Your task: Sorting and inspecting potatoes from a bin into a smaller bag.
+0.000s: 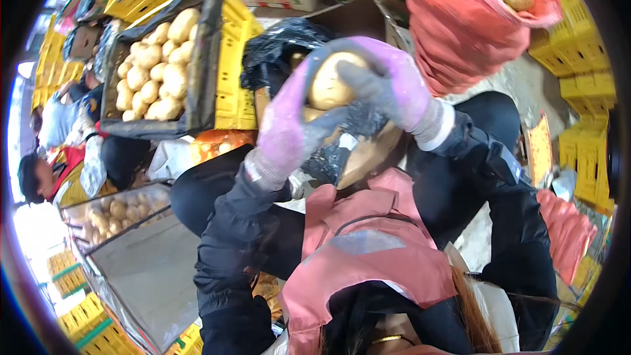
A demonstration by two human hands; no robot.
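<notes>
A large pale potato (334, 83) is held up between my two hands, above an open cardboard box (376, 156) that stands between my knees. My left hand (286, 121), in a purple and grey work glove, cups it from the left. From the right, my right hand (394, 82), gloved alike, lays its grey fingers across the potato's side. Black plastic (279, 46) lines the box and bulges over its far left edge. Most of what lies inside the box is hidden by my hands.
A yellow crate (234, 59) full of potatoes stands at the left. Far right, a red sack (463, 33) holds more potatoes, with stacked yellow crates (585, 98) beyond it. Another person (69, 164) sits at the far left, near a lined crate of potatoes (118, 215).
</notes>
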